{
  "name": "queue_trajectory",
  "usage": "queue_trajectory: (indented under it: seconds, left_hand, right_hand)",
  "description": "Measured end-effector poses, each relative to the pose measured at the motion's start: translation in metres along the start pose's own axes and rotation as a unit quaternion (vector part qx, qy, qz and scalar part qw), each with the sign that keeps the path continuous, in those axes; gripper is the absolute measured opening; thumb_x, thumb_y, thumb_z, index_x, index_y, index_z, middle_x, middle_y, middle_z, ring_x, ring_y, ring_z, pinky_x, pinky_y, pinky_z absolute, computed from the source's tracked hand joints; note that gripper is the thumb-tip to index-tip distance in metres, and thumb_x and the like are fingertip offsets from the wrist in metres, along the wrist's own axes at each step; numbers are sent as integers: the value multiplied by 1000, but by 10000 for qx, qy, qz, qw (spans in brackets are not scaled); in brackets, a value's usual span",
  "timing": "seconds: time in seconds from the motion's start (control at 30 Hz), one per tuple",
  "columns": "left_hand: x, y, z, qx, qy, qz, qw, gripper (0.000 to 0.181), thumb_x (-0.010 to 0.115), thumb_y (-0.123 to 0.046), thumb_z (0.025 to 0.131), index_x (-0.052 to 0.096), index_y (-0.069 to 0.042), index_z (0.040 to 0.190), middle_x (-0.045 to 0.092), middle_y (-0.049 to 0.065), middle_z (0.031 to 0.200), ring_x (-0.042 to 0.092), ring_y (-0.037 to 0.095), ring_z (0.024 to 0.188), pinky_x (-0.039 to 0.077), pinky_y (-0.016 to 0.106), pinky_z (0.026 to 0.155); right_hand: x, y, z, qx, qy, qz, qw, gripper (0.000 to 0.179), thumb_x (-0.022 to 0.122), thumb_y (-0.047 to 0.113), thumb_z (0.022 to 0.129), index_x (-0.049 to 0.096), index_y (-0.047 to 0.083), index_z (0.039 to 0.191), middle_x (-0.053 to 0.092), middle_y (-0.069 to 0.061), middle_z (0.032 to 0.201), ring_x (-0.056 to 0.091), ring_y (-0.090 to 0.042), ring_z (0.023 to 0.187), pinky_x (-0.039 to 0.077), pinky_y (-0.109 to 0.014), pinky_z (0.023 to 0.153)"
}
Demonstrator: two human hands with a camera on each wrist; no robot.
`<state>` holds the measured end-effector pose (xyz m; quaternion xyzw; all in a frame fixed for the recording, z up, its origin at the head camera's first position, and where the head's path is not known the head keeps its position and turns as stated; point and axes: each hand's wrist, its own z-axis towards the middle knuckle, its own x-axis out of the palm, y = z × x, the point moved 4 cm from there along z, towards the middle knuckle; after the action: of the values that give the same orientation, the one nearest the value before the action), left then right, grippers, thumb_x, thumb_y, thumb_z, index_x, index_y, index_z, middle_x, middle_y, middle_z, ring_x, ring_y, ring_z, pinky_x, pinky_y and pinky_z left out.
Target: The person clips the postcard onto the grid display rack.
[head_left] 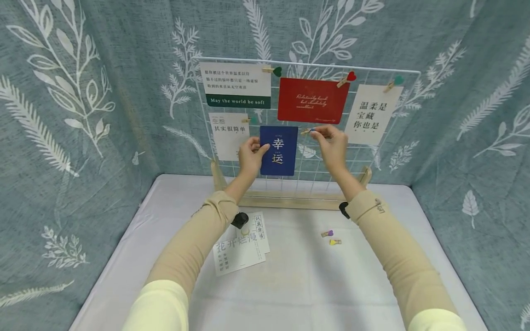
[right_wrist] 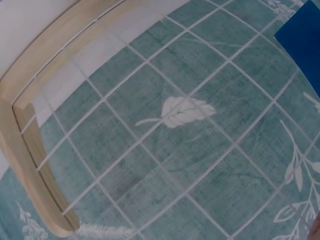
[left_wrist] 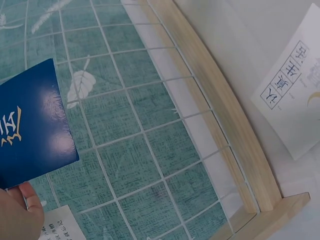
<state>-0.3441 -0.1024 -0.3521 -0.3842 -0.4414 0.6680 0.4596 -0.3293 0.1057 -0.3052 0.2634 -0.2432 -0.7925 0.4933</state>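
My left hand [head_left: 250, 158] pinches the left edge of a dark blue card [head_left: 285, 151] with gold and white characters, held upright in front of the white wire grid [head_left: 315, 177]. In the left wrist view, fingertips grip that blue card [left_wrist: 37, 125] along its edge. Just right of the card's upper corner, my right hand [head_left: 333, 143] pinches a small wooden clothespin [head_left: 306, 132] with a blue piece on it between thumb and fingers. The right wrist view catches only a corner of the blue card [right_wrist: 306, 42] and a sliver of the hand.
Clipped on the grid are a white-and-green card [head_left: 236, 82], a red card [head_left: 312, 99] and white cards at right [head_left: 374, 115] and lower left [head_left: 229, 140]. The grid stands on a wooden base [head_left: 285, 202]. Overlapping cards [head_left: 244, 255], a purple clothespin [head_left: 327, 233] and a yellow clothespin [head_left: 335, 242] lie on the table.
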Motion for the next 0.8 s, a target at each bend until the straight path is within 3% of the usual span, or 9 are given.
queue_trajectory:
  seconds: [0.2, 0.43, 0.57, 0.63, 0.8]
  left_hand:
    - [4, -1, -2, -92, -68, -34, 9999, 18, 67, -5, 85, 62, 6, 97, 67, 25, 89, 48, 1, 62, 44, 14, 62]
    - [8, -3, -2, -19, -212, 105, 9997, 21, 67, -5, 85, 62, 8, 101, 66, 26, 90, 51, 5, 64, 50, 20, 68]
    - [9, -5, -2, 78, -230, 220, 9995, 22, 66, -5, 86, 62, 8, 103, 65, 24, 87, 55, 12, 68, 51, 23, 71]
    - [9, -4, -2, 101, -234, 283, 9993, 22, 66, -5, 86, 61, 8, 104, 65, 24, 88, 58, 18, 71, 52, 26, 73]
    - [8, 0, -2, 114, -281, 402, 9987, 23, 65, -7, 87, 60, 7, 105, 64, 25, 90, 62, 30, 80, 54, 34, 78]
  right_hand:
    - [3, 3, -2, -7, -101, -57, 9999, 14, 70, 2, 81, 68, -11, 86, 69, -28, 83, 52, 17, 66, 44, -6, 64]
    - [6, 1, -1, -106, -400, -66, 9991, 14, 70, 3, 82, 69, -10, 84, 70, -26, 80, 66, -13, 67, 46, -6, 65]
    - [4, 2, 1, -134, -508, -6, 9986, 14, 70, 2, 82, 68, -12, 85, 69, -27, 80, 59, 3, 65, 46, -7, 64]
    - [4, 3, 2, -139, -476, -22, 9988, 15, 69, 3, 82, 68, -12, 86, 69, -27, 80, 58, 4, 64, 46, -7, 64]
    - [6, 5, 4, -146, -222, -146, 9995, 17, 68, 4, 84, 67, -12, 89, 69, -26, 82, 68, -29, 69, 46, -6, 64]
